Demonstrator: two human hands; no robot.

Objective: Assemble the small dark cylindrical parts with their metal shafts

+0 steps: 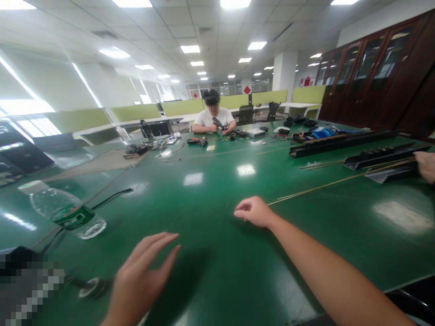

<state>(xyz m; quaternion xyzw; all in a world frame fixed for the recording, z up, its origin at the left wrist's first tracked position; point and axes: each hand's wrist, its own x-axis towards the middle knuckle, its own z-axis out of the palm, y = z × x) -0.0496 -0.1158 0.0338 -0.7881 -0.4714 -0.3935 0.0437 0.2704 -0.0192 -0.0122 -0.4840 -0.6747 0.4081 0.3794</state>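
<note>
Over the green table (210,199), my left hand (144,267) is raised at the lower left, its thumb and fingers apart with nothing between them. My right hand (253,211) is near the middle, fingers curled and thumb close to the fingertips. Whatever that pinch may hold is too small to make out. Thin brass-coloured rods (317,186) run from beside my right wrist toward the dark channels (390,174) at the right.
A clear bottle (64,210) lies at the left near a black cable (112,198). Across the table sits a person (212,117) holding a dark tool. Another person's hand (425,165) touches the channels. A long black channel (340,142) lies behind.
</note>
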